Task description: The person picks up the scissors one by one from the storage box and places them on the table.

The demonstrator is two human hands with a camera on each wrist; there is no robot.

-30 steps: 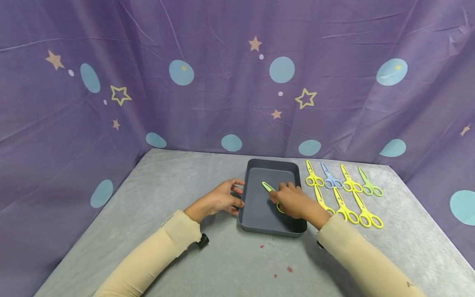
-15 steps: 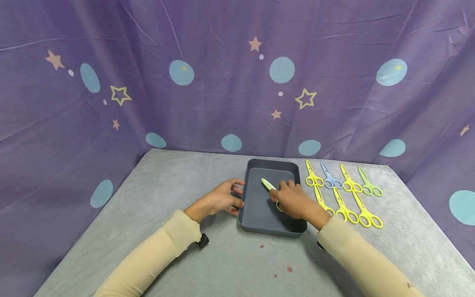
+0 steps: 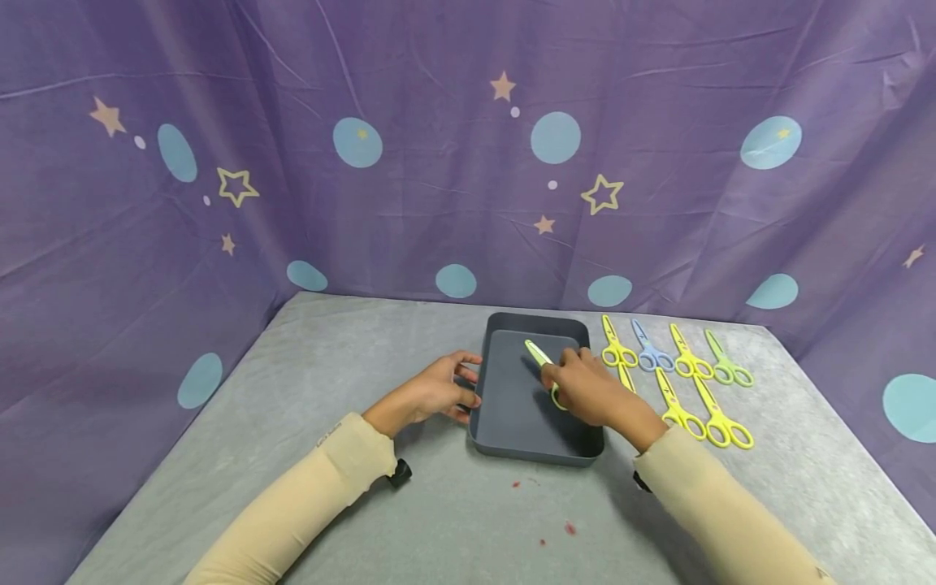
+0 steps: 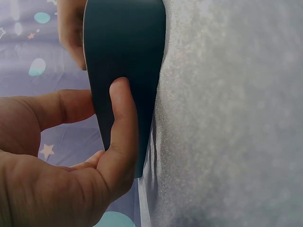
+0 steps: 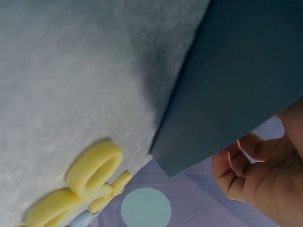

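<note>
A dark grey rectangular tray (image 3: 512,431) sits on the table. My left hand (image 3: 439,390) holds its left side; in the left wrist view a finger lies along the outer wall (image 4: 125,38) while another digit reaches the rim. Over the tray's right half, my right hand (image 3: 588,392) pinches a pair of light green scissors (image 3: 538,353) near the handles. The blades point toward the back left, and part of the handle loops is hidden by the hand. In the right wrist view the tray wall (image 5: 222,90) blocks the scissors, leaving curled fingers (image 5: 236,172) showing above the rim.
Right of the tray lie several yellow scissors (image 3: 724,431), a blue pair (image 3: 653,357) and a green pair (image 3: 724,366), in two rows. One yellow pair is partly covered by the right hand. A purple patterned cloth (image 3: 439,203) hangs behind the grey table (image 3: 366,520).
My right hand has moved slightly back and to the right with the green scissors, their blade tips now nearer the tray's far end. The left hand and tray stay in place.
</note>
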